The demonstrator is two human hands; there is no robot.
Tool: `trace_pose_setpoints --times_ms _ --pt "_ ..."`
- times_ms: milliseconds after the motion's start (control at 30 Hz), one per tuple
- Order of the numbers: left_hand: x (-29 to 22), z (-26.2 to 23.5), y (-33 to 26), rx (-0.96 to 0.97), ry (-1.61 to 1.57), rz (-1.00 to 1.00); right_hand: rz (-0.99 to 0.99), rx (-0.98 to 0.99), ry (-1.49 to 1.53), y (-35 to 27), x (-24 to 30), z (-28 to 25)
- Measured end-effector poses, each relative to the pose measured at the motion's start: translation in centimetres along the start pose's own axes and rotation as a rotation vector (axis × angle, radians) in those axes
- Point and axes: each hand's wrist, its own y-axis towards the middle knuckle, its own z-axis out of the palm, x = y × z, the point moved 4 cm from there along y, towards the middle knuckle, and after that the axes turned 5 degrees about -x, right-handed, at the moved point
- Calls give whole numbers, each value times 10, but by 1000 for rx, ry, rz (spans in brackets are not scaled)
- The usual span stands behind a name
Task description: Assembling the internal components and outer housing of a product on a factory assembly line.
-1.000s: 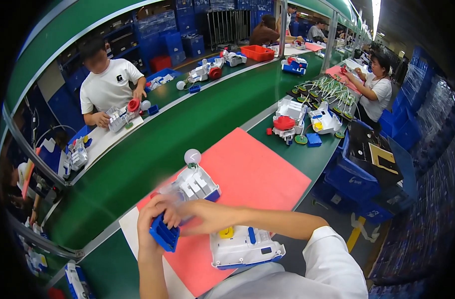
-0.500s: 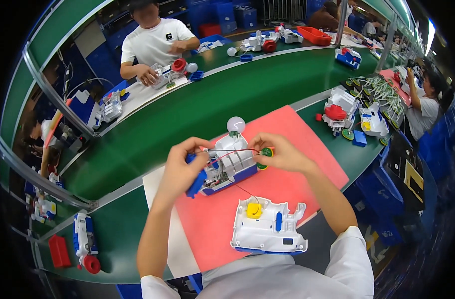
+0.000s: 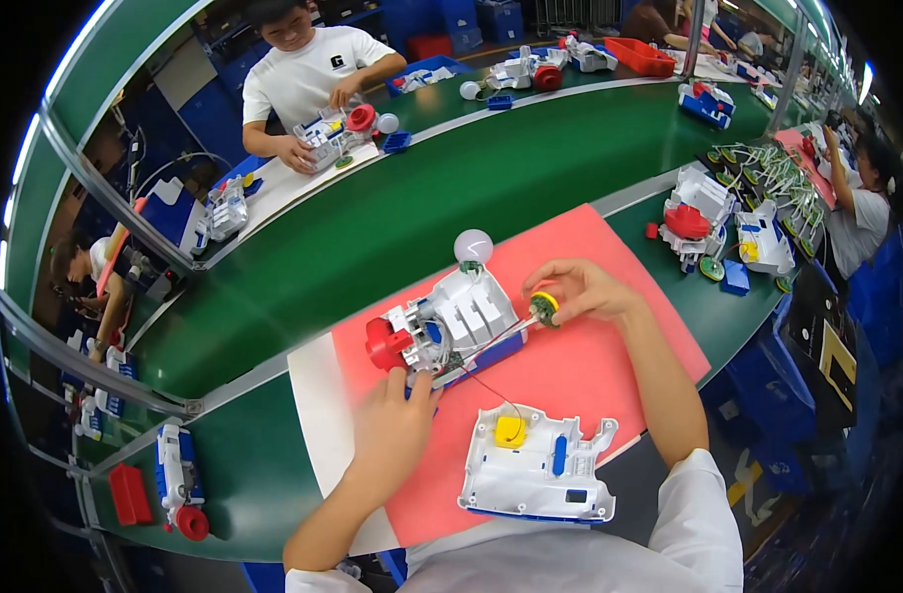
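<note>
A half-built white toy body (image 3: 456,326) with a red end piece, blue base and a clear round bulb lies on the red mat (image 3: 590,376). My left hand (image 3: 392,430) rests on its near edge, fingers on the white shell. My right hand (image 3: 580,290) pinches a small round green and yellow wheel part (image 3: 544,308) that is joined to the toy by thin wires. A separate white shell half (image 3: 540,466) with a yellow button and a blue slot lies nearer me on the mat.
A green conveyor belt (image 3: 392,227) runs behind the mat. Finished toys (image 3: 713,222) stand at the right, another toy (image 3: 179,479) at the left. A person in a white shirt (image 3: 308,79) works across the belt. Blue bins (image 3: 768,395) stand beside me.
The toy body has come down from the air onto the mat and turned, so its red end shows. My right hand moved off to the right with the wheel part; my left hand shifted to the near edge.
</note>
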Motion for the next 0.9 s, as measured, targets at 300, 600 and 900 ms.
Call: trace_pose_setpoints --times_ms 300,600,900 --pt "18 -21 10 36 -590 -179 -56 -50 -288 1 16 11" --pt "-29 -39 177 -538 -150 672 60 -10 -298 -23 33 39" --pt "-36 -7 58 539 -870 -113 -79 -181 -561 -25 59 81"
